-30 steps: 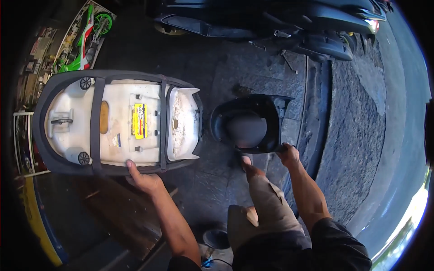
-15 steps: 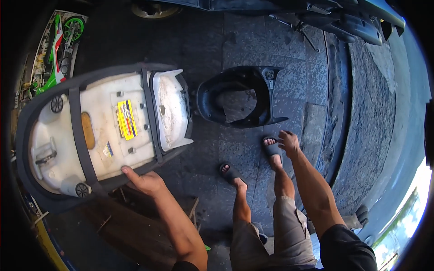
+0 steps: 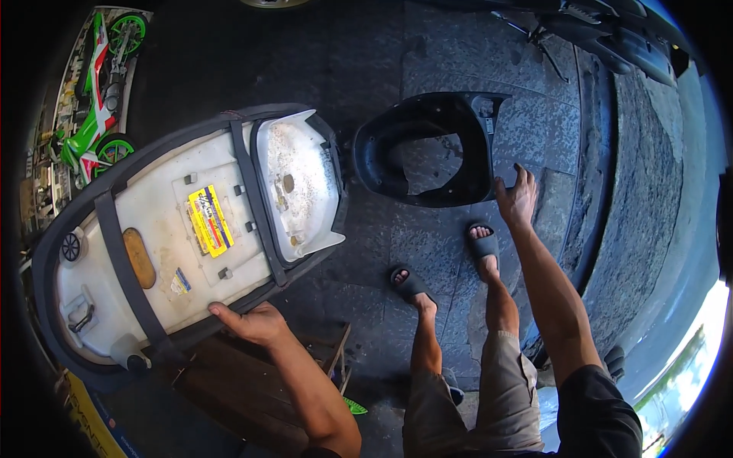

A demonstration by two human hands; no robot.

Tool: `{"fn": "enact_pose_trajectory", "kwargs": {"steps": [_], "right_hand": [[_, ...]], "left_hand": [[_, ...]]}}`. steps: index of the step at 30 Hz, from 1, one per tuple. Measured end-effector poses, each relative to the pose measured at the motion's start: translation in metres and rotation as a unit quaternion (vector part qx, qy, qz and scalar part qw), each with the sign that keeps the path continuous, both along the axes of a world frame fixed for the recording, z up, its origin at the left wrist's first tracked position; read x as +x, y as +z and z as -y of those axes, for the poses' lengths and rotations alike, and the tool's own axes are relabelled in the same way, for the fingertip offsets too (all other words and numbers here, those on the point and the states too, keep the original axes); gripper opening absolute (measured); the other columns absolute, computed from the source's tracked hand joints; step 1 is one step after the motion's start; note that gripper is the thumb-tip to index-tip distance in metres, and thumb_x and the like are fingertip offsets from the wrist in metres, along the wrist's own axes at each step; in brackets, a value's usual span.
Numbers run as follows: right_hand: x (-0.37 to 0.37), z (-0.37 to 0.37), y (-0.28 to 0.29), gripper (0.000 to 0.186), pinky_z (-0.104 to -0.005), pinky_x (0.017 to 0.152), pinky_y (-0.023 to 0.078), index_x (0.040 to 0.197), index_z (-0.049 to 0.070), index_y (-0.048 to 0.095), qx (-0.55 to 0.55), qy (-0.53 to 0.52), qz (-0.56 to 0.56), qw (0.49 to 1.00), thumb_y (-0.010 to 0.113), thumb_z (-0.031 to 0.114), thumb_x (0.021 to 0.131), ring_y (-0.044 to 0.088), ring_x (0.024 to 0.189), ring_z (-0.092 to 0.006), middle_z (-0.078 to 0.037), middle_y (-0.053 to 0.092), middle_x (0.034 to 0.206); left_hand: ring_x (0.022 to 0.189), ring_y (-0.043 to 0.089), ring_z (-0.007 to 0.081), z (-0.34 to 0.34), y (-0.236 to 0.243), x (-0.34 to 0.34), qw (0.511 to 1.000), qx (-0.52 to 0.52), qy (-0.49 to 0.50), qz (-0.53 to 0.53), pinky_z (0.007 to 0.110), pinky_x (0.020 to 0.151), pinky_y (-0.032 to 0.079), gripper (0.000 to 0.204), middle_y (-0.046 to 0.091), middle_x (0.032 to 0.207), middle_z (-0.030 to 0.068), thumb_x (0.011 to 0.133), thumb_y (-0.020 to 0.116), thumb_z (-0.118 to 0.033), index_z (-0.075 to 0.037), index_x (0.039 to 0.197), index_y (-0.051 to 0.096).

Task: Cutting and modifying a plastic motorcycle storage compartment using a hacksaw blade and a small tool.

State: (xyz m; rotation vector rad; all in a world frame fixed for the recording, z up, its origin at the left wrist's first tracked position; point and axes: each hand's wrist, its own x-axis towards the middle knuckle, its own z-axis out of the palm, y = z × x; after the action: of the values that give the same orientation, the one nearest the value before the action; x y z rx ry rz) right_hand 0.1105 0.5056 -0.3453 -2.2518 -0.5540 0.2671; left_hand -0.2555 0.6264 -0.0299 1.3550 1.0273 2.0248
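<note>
On the left I carry a scooter seat, its underside turned up toward me. The underside is a pale plastic base with a black padded rim and two black straps across it. My left hand grips its near edge, thumb on top and fingers hidden beneath. A black plastic body panel, ring-shaped with a wide opening and two prongs on the right, rests on the floor ahead. My right hand is stretched out over the panel's near right end, fingers apart and holding nothing. Whether it touches the panel I cannot tell.
A dark motorbike stands at the far right, its side stand down. Beneath the seat is a low wooden bench. A picture of a green and red motorbike is at the far left. A raised kerb runs along the right.
My right hand has moved forward toward the panel, and its fingers have spread. The seat, still in my left hand, has turned slightly, and the whole view has shifted.
</note>
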Motion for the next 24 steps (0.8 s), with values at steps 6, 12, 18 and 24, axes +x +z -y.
{"fn": "enact_pose_trajectory", "kwargs": {"steps": [6, 12, 18, 24], "right_hand": [[0.026, -0.036, -0.002, 0.072, -0.0497, 0.114, 0.040, 0.144, 0.000, 0.050, -0.097, 0.073, -0.069, 0.990, 0.072, 0.041, 0.089, 0.049, 0.137, -0.0408, -0.023, 0.054, 0.145], [0.024, -0.029, -0.009, 0.065, -0.0514, 0.110, 0.042, 0.139, 0.000, 0.054, -0.091, 0.131, -0.117, 0.980, 0.071, 0.039, 0.090, 0.057, 0.129, -0.0405, -0.024, 0.063, 0.135], [0.014, -0.022, 0.005, 0.053, -0.0521, 0.102, 0.048, 0.126, 0.000, 0.059, -0.149, 0.196, -0.083, 0.966, 0.069, 0.039, 0.091, 0.064, 0.120, -0.0407, -0.024, 0.069, 0.124], [0.020, -0.039, 0.006, 0.069, -0.0482, 0.105, 0.048, 0.137, -0.003, 0.055, -0.125, 0.142, -0.156, 0.970, 0.071, 0.044, 0.089, 0.063, 0.122, -0.0441, -0.029, 0.067, 0.128]], "left_hand": [[0.148, 0.038, 0.0329, 0.008, -0.001, -0.001, 0.999, -0.035, -0.012, 0.030, 0.048, 0.124, 0.028, 0.085, 0.035, 0.163, 0.0176, 0.099, 0.057, -0.058, 0.001, 0.157, 0.035], [0.150, 0.034, 0.0329, 0.009, 0.005, 0.001, 0.999, -0.044, -0.030, 0.014, 0.049, 0.125, 0.024, 0.088, 0.032, 0.165, 0.0173, 0.098, 0.057, -0.060, 0.000, 0.158, 0.034], [0.150, 0.035, 0.0326, 0.007, 0.010, -0.004, 0.998, -0.057, -0.035, 0.001, 0.048, 0.125, 0.025, 0.087, 0.033, 0.165, 0.0170, 0.097, 0.059, -0.058, 0.000, 0.157, 0.035], [0.149, 0.036, 0.0317, 0.009, 0.016, -0.017, 0.998, -0.043, -0.027, -0.036, 0.047, 0.125, 0.026, 0.087, 0.034, 0.164, 0.0167, 0.097, 0.061, -0.057, -0.001, 0.158, 0.035]]}}
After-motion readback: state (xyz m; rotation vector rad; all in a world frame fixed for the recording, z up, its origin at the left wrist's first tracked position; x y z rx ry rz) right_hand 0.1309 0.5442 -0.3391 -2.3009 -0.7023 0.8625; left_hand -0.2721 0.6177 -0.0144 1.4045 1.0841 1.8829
